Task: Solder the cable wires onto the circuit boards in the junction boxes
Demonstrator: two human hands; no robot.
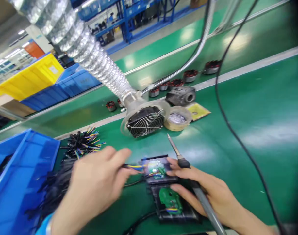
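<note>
Two hands: both busy at the bottom middle of the frame, one feeding, one ready with heat.
Left hand (95, 186): fingers pinched shut on a wire bundle (133, 167), yellow and blue leads, pushing the ends toward the board so they sit where the solder goes.
Right hand (207, 195): wrapped around the soldering iron (188, 169) like a pen, tip tilted up and away from the work, I'd say so nothing gets scorched while I line things up. Fingertips also rest by the fixture to steady it.
Boards: a green circuit board (157, 169) in a black fixture (161, 178) just left of the iron; a second green board (170, 200) sits below it in the same holder.
Fume fan (145, 123): dead centre, grille facing my work, foil duct (77, 42) running to the upper left, clearly there to pull smoke off.
Solder reel (177, 118): just right of the fan, near.
Spare wires (82, 143): left of centre, beside the blue bin (19, 169) at lower left.
Motor stators (190, 75): upper middle, along the belt, well apart.
</note>
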